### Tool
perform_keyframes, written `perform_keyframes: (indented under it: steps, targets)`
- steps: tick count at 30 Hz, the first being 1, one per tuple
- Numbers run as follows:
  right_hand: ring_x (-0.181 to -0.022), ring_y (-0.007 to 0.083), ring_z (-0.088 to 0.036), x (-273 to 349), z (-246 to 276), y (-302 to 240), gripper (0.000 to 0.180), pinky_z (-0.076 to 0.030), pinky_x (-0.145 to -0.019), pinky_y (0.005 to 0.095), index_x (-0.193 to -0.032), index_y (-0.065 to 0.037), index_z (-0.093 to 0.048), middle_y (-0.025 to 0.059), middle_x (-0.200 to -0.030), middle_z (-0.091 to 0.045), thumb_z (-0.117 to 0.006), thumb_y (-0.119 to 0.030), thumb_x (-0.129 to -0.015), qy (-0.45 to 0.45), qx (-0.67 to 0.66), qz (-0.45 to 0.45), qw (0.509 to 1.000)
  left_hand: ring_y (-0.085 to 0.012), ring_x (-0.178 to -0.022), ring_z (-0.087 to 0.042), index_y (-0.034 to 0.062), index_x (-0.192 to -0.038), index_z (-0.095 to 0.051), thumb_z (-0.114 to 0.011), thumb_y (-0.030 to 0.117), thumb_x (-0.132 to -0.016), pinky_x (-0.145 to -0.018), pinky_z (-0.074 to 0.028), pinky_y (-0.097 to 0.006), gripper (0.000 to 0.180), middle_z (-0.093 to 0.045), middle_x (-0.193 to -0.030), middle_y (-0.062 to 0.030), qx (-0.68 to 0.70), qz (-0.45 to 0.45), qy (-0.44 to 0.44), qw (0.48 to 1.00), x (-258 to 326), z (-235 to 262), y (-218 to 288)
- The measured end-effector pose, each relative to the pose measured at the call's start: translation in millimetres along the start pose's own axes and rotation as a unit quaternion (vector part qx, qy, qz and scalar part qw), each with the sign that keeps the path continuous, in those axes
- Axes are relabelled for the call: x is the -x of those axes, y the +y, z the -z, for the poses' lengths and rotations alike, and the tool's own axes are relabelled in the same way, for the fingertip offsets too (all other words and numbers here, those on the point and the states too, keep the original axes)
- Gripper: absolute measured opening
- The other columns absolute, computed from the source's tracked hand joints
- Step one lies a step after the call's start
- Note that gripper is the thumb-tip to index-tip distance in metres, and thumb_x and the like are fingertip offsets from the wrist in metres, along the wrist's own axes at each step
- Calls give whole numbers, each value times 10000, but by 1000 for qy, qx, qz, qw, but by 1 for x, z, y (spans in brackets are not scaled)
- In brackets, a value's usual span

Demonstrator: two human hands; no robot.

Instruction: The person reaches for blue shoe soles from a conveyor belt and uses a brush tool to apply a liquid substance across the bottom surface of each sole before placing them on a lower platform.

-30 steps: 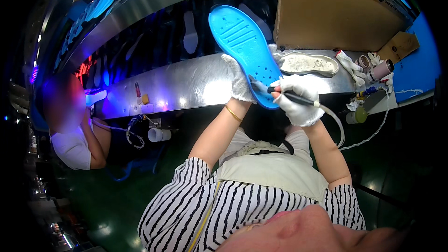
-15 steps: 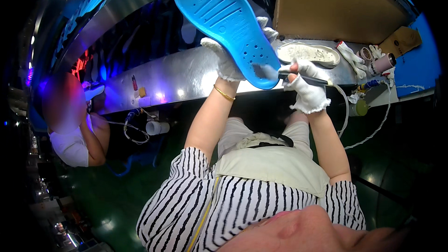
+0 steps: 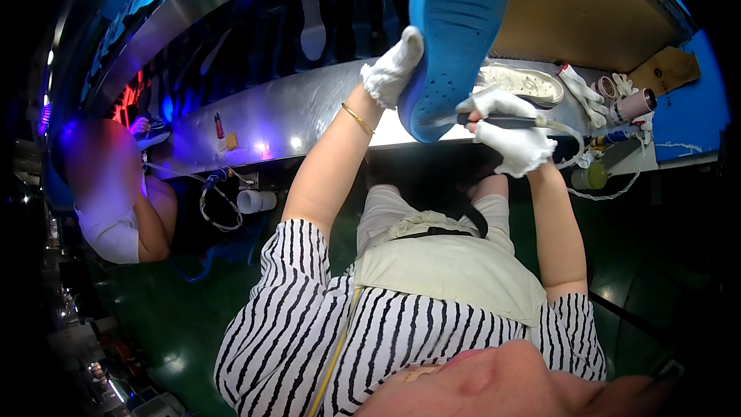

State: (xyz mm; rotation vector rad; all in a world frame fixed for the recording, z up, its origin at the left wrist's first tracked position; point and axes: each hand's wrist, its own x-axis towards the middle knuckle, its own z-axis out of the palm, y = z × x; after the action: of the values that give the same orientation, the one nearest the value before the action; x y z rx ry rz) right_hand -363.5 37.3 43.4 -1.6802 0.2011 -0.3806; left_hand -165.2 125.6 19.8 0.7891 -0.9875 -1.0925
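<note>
A large blue shoe sole stands tilted in front of me, its inner face with holes and ridges turned to me. My left hand, in a white glove, grips its left edge; some fingers are hidden behind the sole. In my gloved right hand is a slim dark-handled brush with a clear hose at its back end. The brush tip meets the sole's lower end, with bare fingertips pinching the handle. Behind my right hand a white sole lies on the metal bench.
A cardboard sheet leans at the back right. White gloves, a pink cylinder and a greenish jar are at the right end. Dark soles move past along a conveyor. Another person sits at the left.
The blue sole has swung right and turned more upright, my left hand going up and right with it. My right hand has shifted slightly right, the brush still at the sole's lower end.
</note>
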Motion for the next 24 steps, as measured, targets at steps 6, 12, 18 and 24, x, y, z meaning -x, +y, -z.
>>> perform_keyframes:
  steps: [6,12,18,24]
  targets:
    - [-733,113,-576,-4,-3,-8,112,-498,-666,254,-766,-25,-576,54,-862,-598,-620,39,-685,-92,29,-19,995,-263,-940,-626,63,-1296,-436,-543,678,-716,-759,-557,-384,852,-582,-1114,-185,-25,150,62,986,-9,6,5]
    - [-772,110,-544,-11,-3,-3,84,-463,-696,249,-750,-50,-559,41,-861,-596,-607,-7,-696,-36,85,20,996,-225,-864,-638,102,-1249,-509,-525,667,-756,-708,-561,-341,750,-609,-1065,-153,-17,189,125,974,-5,-5,15]
    - [-793,122,-559,-12,14,2,124,-467,-732,261,-782,-48,-578,39,-817,-594,-619,-18,-669,-117,64,56,989,-210,-833,-637,104,-1256,-502,-493,694,-757,-690,-559,-334,773,-607,-1062,-148,-21,209,136,968,-3,0,10]
    - [-743,104,-549,-17,15,-4,110,-454,-681,248,-781,-61,-589,6,-790,-578,-613,-36,-676,-56,199,28,978,-217,-862,-631,105,-1267,-488,-483,681,-774,-698,-559,-338,759,-598,-1077,-152,-10,199,140,970,3,-6,14]
